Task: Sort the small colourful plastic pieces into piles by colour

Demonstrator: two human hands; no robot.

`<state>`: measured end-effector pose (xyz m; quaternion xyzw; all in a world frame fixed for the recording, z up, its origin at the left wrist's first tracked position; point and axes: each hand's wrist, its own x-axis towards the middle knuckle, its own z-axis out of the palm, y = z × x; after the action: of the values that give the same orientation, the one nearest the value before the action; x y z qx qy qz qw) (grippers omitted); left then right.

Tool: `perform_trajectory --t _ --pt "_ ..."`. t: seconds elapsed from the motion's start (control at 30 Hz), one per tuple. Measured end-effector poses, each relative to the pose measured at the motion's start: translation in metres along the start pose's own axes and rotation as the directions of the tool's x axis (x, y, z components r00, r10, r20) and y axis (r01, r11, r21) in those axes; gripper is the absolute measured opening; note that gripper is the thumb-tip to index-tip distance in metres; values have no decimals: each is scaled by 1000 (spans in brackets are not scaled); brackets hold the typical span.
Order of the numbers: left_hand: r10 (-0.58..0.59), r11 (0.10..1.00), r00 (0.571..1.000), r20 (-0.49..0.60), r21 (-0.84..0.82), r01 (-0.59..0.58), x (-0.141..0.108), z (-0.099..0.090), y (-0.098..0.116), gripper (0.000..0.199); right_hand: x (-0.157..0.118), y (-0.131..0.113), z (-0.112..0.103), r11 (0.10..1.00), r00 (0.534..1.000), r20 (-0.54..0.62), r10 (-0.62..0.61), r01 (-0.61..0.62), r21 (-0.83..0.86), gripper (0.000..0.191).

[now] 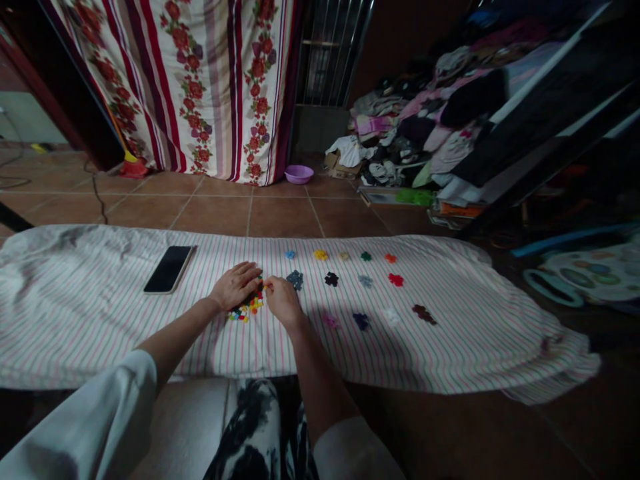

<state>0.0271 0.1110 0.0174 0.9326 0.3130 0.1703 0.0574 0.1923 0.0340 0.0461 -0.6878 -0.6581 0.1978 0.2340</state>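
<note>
We are resting our open left hand [237,285] over the slanting mixed pile [245,311] on the bench [125,327]; just beside its right edge, our right hand [283,300] is pinching closed, on what we cannot tell.

Brown tiles with pale grout lines cover the floor [280,217]. At the back hangs a curtain [220,100] of stripes and red flowers, with a purple basin [299,175] just beside its hem and dark metal bars [337,50] to its right. Farther right, clothes [415,127] lie heaped. A red-headed broom [133,168] stands at left. The light is dim, deepest in shadow toward the upper right.
</note>
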Motion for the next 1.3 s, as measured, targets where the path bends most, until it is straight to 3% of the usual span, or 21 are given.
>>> perform_trajectory --t 0.17,0.27,0.43,0.57,0.73,0.83,1.03,1.3 --pt "35 999 997 70 -1 -35 3 0 1 47 0 0 -1 1000 1000 9 -2 2 11 25" --pt "77 997 994 77 -9 -76 -11 -4 8 49 0 1 0 1000 1000 11 9 -10 25 25" --pt "36 998 996 79 45 -40 -45 -16 20 52 -1 4 3 998 1000 -14 11 -10 55 27" --pt "-5 995 1000 19 102 3 -74 -18 29 55 -1 4 3 998 1000 -7 14 -14 56 29" --pt "-102 980 983 -154 152 125 -98 -7 37 53 -2 2 3 999 1000 -9 -1 2 55 28" --pt "-182 965 965 -187 157 212 -98 0 39 54 -3 2 5 997 1000 -13 -1 1 72 27" --pt "-395 889 913 -101 208 407 -81 13 49 76 -4 9 7 991 998 -60 9 -1 137 26" --pt "-331 899 934 -137 256 356 -73 16 67 62 -7 18 5 975 994 -105 31 -7 221 24"
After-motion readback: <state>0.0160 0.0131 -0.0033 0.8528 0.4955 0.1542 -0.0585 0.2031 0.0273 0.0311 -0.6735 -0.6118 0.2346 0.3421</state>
